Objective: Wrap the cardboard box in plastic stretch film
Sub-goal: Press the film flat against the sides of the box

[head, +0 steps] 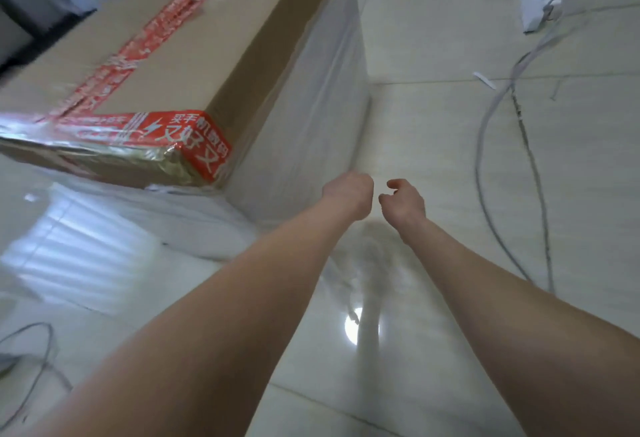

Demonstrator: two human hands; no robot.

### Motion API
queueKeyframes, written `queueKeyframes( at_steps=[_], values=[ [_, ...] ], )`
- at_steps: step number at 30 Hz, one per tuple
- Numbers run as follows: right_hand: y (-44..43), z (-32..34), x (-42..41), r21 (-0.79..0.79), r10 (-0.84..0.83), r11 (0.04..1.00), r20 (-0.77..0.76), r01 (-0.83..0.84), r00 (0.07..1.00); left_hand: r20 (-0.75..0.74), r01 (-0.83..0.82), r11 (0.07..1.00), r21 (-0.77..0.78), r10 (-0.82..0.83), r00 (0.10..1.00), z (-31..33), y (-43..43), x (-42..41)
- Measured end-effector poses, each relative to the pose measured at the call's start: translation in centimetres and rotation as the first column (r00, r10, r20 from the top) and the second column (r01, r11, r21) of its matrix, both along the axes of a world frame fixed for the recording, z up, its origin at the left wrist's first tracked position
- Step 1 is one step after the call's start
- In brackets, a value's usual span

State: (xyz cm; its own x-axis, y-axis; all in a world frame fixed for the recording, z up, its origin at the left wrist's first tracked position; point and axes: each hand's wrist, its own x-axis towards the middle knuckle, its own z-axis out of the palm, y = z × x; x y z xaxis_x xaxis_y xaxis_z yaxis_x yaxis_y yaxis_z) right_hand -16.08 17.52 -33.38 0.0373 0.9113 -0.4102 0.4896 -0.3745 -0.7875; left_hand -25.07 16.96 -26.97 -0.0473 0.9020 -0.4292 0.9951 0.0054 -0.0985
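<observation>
Glossy pale tiled floor (433,125), film-wrapped cardboard box (194,56) standing on it, grey cables (485,132), white power strip (535,4)

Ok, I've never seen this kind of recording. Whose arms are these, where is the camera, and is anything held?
There is no machine here. A person wears one camera on the head, looking forward and down, so the two bare arms are their own. The left hand and right hand reach down, fingers curled, low beside a cardboard box sealed with red printed tape. Clear stretch film covers the sides in view. Whether the hands grip film is too blurred to tell. Cables lie on the glossy tiled floor.
</observation>
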Motion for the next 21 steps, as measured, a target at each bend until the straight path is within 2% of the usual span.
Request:
queueKeyframes(
  at_steps=[6, 10, 13, 17, 21],
  values=[
    [-2.3, -0.1, -1.2, 0.004, -0.006, 1.0, -0.046, 0.006, 0.999, -0.122, 0.003, 0.998, 0.059, 0.004, 0.993, 2.2, -4.4, -1.6],
    [-4.7, 0.8, -2.8, 0.001, 0.084, 0.996, -0.071, -0.084, 0.994, -0.229, 0.139, 0.986, 0.09, -0.115, 0.967, 3.7, -7.3, -3.0],
    [-4.4, 1.9, -4.7, 0.082, 0.186, 0.98, -0.063, -0.181, 0.98, -0.308, 0.232, 0.964, 0.13, -0.183, 0.934, 3.2, -8.0, -4.2],
    [-2.4, 2.8, -5.7, 0.179, 0.284, 0.941, 0.043, -0.287, 0.958, -0.316, 0.273, 0.942, 0.193, -0.204, 0.927, 2.1, -8.0, -5.2],
    [-1.8, 3.1, -5.3, 0.149, 0.339, 0.926, 0.081, -0.348, 0.937, -0.26, 0.264, 0.945, 0.193, -0.21, 0.942, 2.5, -7.7, -5.4]
  ],
)
